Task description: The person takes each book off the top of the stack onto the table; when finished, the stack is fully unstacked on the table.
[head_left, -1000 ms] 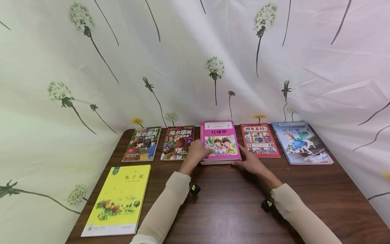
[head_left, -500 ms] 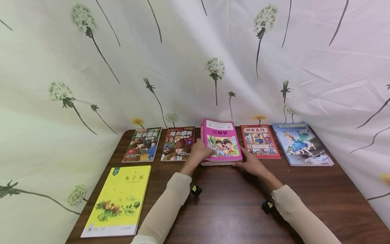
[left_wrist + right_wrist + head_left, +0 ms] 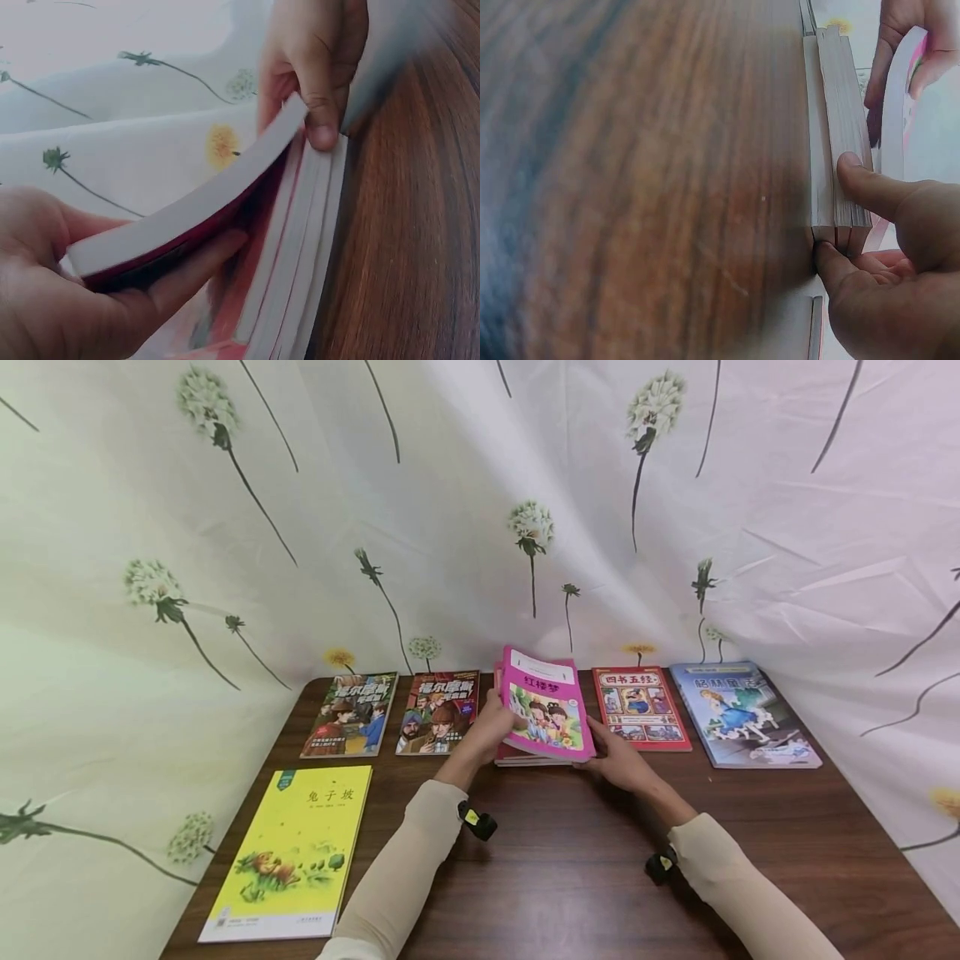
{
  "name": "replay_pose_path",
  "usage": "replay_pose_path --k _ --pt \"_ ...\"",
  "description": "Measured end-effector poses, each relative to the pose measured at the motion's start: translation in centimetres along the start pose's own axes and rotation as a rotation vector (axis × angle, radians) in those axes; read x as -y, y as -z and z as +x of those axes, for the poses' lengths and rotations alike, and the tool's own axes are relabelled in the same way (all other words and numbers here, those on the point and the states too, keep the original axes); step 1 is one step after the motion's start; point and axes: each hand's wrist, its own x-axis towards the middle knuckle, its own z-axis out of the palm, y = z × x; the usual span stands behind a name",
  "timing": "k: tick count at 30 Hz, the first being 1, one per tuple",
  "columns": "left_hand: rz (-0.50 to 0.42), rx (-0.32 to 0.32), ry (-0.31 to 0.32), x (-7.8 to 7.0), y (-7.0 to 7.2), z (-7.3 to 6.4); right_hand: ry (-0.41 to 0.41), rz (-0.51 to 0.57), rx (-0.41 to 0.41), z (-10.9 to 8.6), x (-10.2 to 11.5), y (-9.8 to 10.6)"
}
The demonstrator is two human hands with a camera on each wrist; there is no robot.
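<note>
A pink picture book (image 3: 547, 703) lies on top of a stack of books (image 3: 528, 760) at the table's back middle. My left hand (image 3: 489, 731) grips the pink book by its left side, thumb on the cover and fingers underneath. The left wrist view has that book (image 3: 199, 199) bent and raised at the left hand's side, with a gap above a red cover. My right hand (image 3: 621, 765) holds the stack's near right corner. In the right wrist view, its thumb presses the page edges of the stacked books (image 3: 841, 112), its other fingers curled round the corner.
Two comic-style books, one green (image 3: 351, 714) and one brown (image 3: 438, 712), lie left of the stack. To the right are a red book (image 3: 641, 710) and a blue one (image 3: 742, 714). A yellow book (image 3: 288, 852) lies front left. Floral cloth (image 3: 450, 527) hangs behind.
The pink book's left side has risen off the stack, and the book has turned slightly and tilted. My left hand has gone up with it; my right hand has stayed at the corner.
</note>
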Motion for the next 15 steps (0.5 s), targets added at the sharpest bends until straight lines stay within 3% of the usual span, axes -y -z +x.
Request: replay_pose_path --k 7,15 --pt "-0.112 0.004 0.021 0.08 0.36 0.12 0.027 -0.011 0.005 0.16 -0.11 0.06" --pt "-0.249 -0.002 0.087 0.15 0.7 0.1 0.023 -0.019 0.009 -0.05 0.16 0.07"
